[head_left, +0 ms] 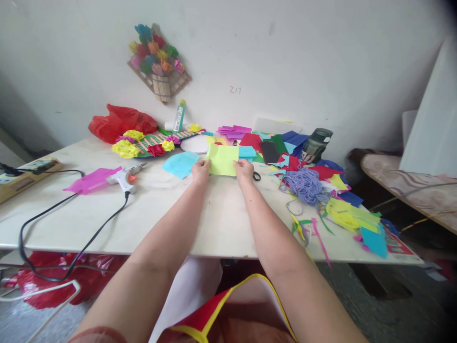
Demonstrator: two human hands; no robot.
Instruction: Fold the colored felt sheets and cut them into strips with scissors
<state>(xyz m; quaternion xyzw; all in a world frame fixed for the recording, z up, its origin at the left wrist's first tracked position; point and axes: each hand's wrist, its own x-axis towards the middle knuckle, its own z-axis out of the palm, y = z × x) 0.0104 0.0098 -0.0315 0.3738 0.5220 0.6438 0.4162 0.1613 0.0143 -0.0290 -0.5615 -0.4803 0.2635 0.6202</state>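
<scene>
A square of yellow-green paper [223, 160] is stretched between my two hands over the middle of the table. My left hand [200, 170] pinches its lower left corner, and my right hand [244, 170] pinches the lower right one. Left of it, light blue paper sheets [181, 164] lie on the table. Another light blue piece [247, 152] shows just behind my right hand. Black scissor handles [256, 176] peek out to the right of that hand, the rest hidden.
A white glue gun [123, 179] with a black cord lies at left, near a power strip [30, 176]. Purple yarn [305, 185] and paper scraps [348, 214] spread over the right side. A dark jar [317, 145], a glue bottle [179, 116] and a flower-trimmed craft [153, 144] stand or lie toward the wall.
</scene>
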